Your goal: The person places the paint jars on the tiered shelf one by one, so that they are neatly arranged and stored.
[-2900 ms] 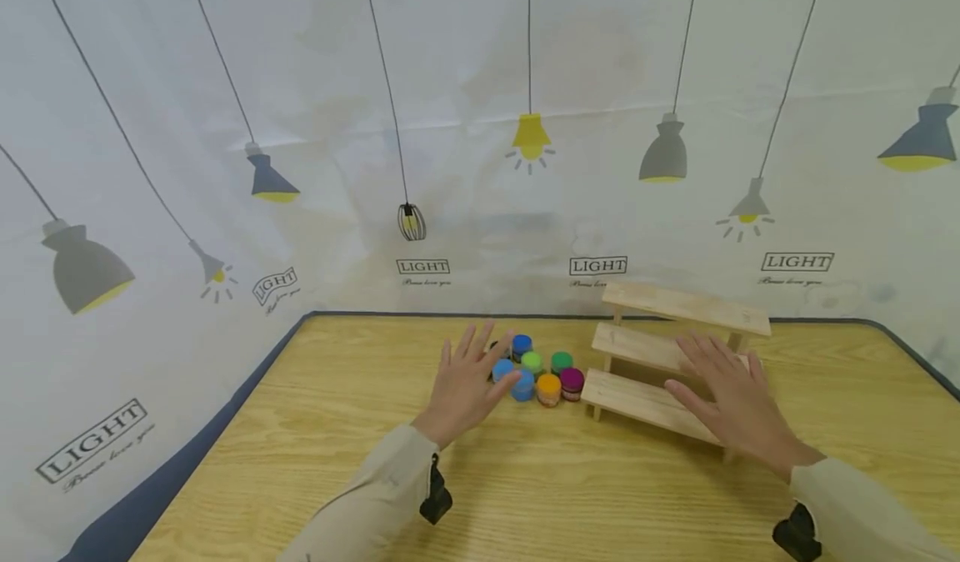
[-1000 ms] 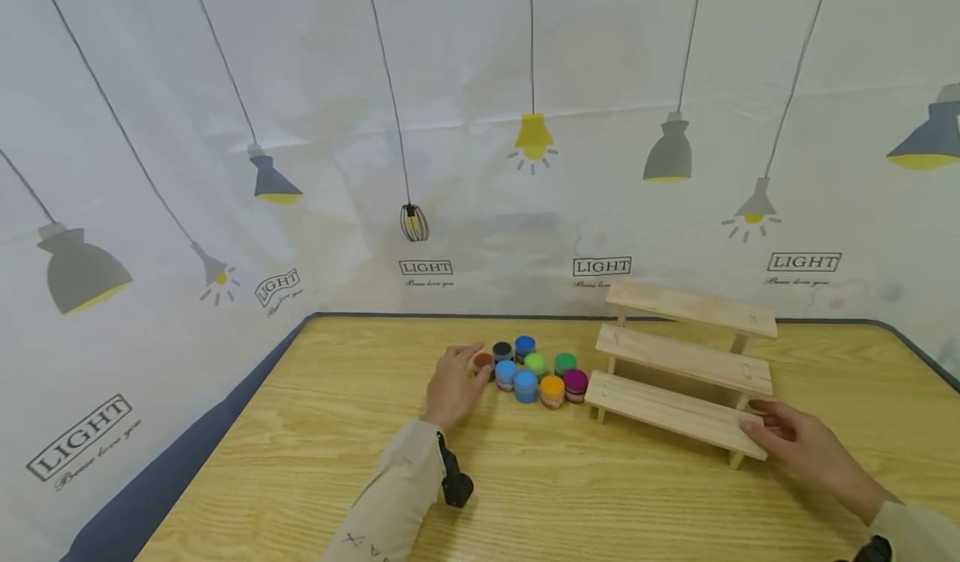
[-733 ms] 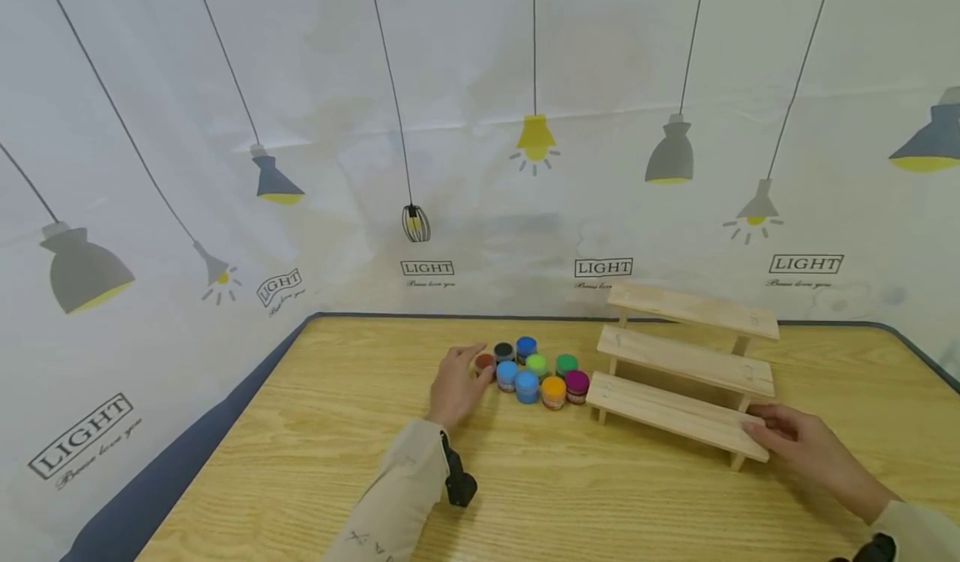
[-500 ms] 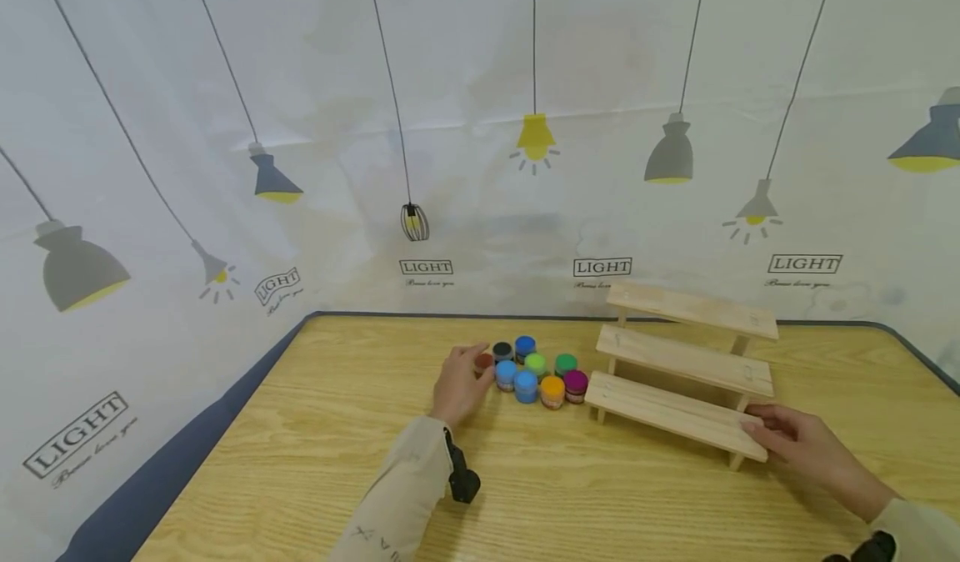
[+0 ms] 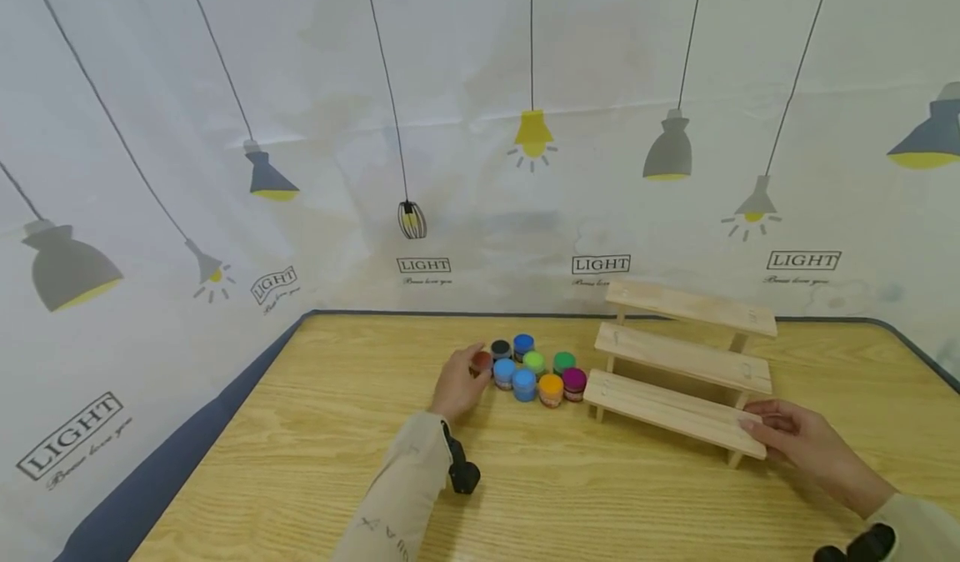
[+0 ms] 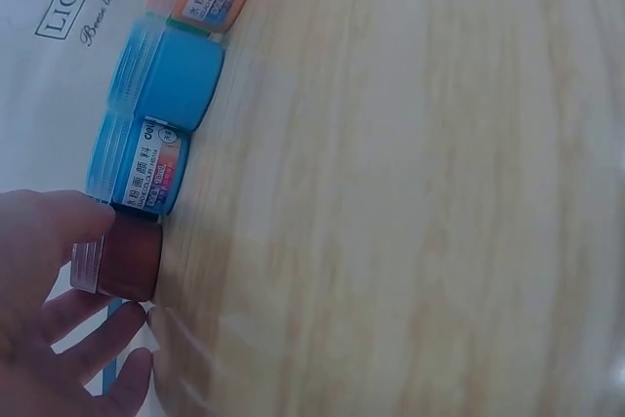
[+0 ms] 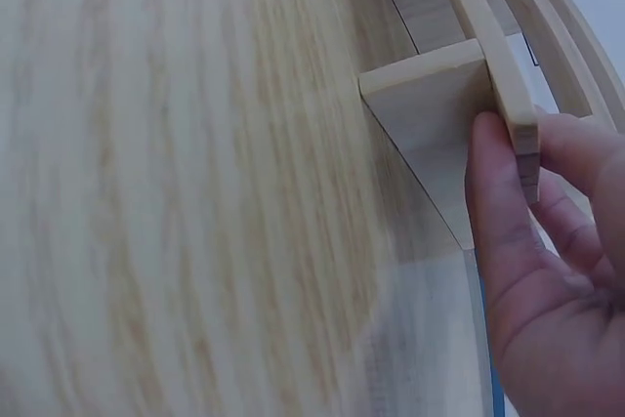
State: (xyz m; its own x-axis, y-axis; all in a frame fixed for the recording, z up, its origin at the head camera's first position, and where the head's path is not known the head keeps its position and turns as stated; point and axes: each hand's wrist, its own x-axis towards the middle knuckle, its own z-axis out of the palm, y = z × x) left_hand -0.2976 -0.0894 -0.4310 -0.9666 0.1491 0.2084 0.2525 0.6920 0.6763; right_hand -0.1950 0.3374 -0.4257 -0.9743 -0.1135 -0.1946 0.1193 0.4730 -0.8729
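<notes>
My left hand (image 5: 459, 385) has its thumb and fingers around a reddish-brown paint jar (image 5: 482, 363) at the left end of a group of paint jars. In the left wrist view, the thumb lies at the clear lid of this brown jar (image 6: 129, 259), and the jar sits beside a blue one. My right hand (image 5: 813, 449) pinches the right end of the lowest board of a three-step wooden display stand (image 5: 678, 352). Up close in the right wrist view, the thumb is under the board end (image 7: 508, 95) and the fingers are on its other side.
Right of the brown jar stand black (image 5: 500, 348), blue (image 5: 523, 345), light green (image 5: 533, 363), green (image 5: 564, 363), orange (image 5: 551, 389) and purple (image 5: 574, 383) lidded jars, plus two lighter blue ones. A lamp-printed curtain (image 5: 480, 170) hangs behind the wooden table (image 5: 337, 378).
Both hands were spread above the jars and stand; the left has come down around the brown jar, the right onto the lowest board's end. During the last second they hardly move.
</notes>
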